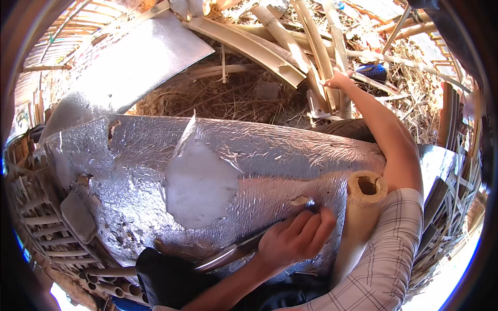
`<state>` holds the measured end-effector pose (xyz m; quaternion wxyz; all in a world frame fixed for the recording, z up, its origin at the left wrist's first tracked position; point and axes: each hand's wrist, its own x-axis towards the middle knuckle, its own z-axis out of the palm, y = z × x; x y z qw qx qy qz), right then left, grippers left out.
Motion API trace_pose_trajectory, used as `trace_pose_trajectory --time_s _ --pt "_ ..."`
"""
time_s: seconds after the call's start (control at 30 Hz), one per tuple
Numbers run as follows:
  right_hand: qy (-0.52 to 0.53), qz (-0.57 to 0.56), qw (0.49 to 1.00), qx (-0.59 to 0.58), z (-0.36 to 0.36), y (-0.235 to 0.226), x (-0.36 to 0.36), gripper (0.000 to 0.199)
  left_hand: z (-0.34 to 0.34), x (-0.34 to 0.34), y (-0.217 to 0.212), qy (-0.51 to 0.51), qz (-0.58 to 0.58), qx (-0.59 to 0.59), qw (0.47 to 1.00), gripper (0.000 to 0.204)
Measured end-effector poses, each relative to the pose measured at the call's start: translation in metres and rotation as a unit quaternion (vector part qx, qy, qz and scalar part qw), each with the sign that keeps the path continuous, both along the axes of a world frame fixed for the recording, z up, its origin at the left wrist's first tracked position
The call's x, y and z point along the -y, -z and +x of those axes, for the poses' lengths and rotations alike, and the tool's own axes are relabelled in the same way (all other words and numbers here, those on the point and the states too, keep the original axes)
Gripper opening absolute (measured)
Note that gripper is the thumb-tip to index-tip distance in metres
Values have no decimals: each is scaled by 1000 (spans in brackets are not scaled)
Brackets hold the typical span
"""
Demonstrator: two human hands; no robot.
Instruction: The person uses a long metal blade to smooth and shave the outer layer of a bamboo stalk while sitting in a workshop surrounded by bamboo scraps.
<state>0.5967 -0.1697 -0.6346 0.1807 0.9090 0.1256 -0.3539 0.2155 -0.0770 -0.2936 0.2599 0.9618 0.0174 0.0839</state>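
Note:
My left hand (296,236) comes in from the lower left, fingers closed round what looks like a large knife (228,255). Its long shiny blade slants down to the left, over my dark-clothed lap. My right arm, in a checked sleeve, reaches far forward. At its end my right hand (340,80) closes on a split bamboo strip (317,49) among several others; the fingers are partly hidden. A thick hollow bamboo pole (358,228) stands beside my right upper arm, its cut end facing up.
A crinkled silver foil sheet (275,155), torn with a grey patch, lies before me. Another silver panel (145,52) is at the upper left. Bamboo pieces (249,46) and dry straw (223,98) lie beyond. Woven bamboo (41,220) edges the left; a blue-and-black object (371,71) lies far right.

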Motion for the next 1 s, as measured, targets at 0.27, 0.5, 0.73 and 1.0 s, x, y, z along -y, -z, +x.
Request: trace_pose_trajectory --time_s 0.27,0.5,0.73,1.0 --pt "76 -23 997 10 9 27 17 116 -1 2 -1 8 6 5 1000 8" --pt "61 141 985 -74 7 3 17 104 3 -2 -2 3 -3 -3 1000 8" --pt "42 250 960 -119 20 32 52 66 0 3 -6 11 -14 -4 1000 11" --pt "76 209 973 -51 16 -2 28 100 -4 6 -2 1 4 34 999 15"
